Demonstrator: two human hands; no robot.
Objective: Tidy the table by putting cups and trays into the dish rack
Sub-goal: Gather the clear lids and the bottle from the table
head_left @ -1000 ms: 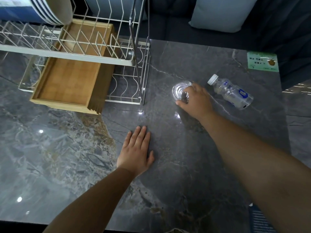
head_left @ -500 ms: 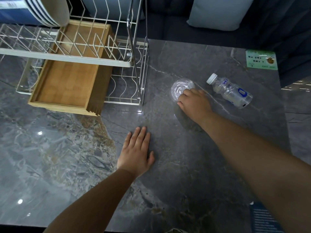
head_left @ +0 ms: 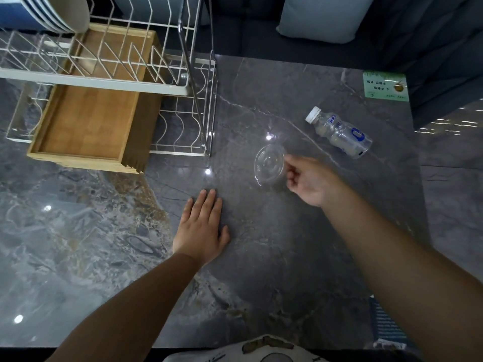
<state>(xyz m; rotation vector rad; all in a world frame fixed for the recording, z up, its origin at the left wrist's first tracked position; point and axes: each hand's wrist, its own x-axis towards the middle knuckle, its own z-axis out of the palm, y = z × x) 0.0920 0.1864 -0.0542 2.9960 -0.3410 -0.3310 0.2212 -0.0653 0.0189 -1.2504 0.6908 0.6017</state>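
Right hand (head_left: 311, 181) pinches a clear plastic cup (head_left: 269, 167); left hand (head_left: 201, 228) lies flat on the table (head_left: 274, 257). The far-right water bottle (head_left: 339, 131) has an unreadable blue label.

Clear cup (head_left: 269, 165) tilted in right hand (head_left: 312, 182)

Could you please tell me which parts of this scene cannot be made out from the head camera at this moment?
- Plates on the dish rack: cut off by the top edge, count unclear.
- Wooden tray: far end partly hidden by the rack's upper tier.
- Clear cup held by the right hand: transparent; whether it is empty cannot be told.
- Bottle label and green card: print too small.
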